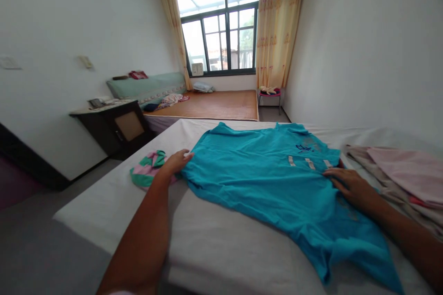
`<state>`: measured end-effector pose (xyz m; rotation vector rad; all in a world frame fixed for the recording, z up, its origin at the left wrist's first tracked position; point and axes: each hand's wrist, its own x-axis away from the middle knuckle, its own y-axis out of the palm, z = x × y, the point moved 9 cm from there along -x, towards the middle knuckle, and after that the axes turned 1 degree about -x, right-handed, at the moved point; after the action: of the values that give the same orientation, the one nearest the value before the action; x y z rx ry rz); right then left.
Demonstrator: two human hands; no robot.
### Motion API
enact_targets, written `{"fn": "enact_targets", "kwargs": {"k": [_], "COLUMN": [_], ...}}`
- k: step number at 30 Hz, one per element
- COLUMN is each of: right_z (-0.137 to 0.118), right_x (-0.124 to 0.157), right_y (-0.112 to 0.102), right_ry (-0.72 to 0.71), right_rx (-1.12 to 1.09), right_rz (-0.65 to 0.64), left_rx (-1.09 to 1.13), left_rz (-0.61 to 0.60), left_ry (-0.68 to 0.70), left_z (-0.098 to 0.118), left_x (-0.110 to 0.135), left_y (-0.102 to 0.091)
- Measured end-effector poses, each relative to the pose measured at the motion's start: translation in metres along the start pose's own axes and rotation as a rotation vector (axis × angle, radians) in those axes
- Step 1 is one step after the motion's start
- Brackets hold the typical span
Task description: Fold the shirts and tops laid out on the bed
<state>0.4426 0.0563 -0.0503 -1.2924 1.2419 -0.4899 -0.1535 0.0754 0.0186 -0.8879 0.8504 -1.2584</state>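
We have the turquoise shirt (249, 166) spread between our two hands, flat on the white sheet (221, 239) beneath them. Our left hand (177, 162) seems to pinch its hem end between thumb and fingers, while our right hand (349, 186) lies at the opposite end with fingers over the cloth, just beside the pale patches (309, 163); whether those fingers grip or only press, we cannot tell. To handle it well, we would judge an even, light pull between the two grips best, enough to ease out the creases running from one hand to the other without stretching the jersey, which looks soft. The near sleeve (346, 249), on our side of the right grip, lies bunched and twisted, so we should straighten it with the fingertips rather than tug the body. Beside the left grip, the pink-and-green striped cloth (143, 170) sits close enough to get caught with the hem, so that pinch ought to take turquoise fabric alone; beyond the right wrist, the pile of clothes (404, 170) asks for the same care with the forearm
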Motion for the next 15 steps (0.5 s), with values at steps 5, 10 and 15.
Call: {"fn": "enact_targets", "kwargs": {"k": [5,10,15], "right_z": [0.001,0.0,0.002], "right_x": [0.0,0.0,0.001], "right_y": [-0.001,0.001,0.001], "right_ry": [-0.02,-0.038,-0.042], "right_rx": [-0.012,-0.026,-0.027], "right_rz": [-0.026,-0.036,-0.023], "left_rx": [0.491,0.661,0.629], "left_rz": [-0.229,-0.291,0.148], "left_ry": [0.322,0.357,0.2], "left_z": [0.054,0.057,0.011], "left_x": [0.027,0.03,0.007], "left_y": [-0.005,-0.001,-0.033]}}
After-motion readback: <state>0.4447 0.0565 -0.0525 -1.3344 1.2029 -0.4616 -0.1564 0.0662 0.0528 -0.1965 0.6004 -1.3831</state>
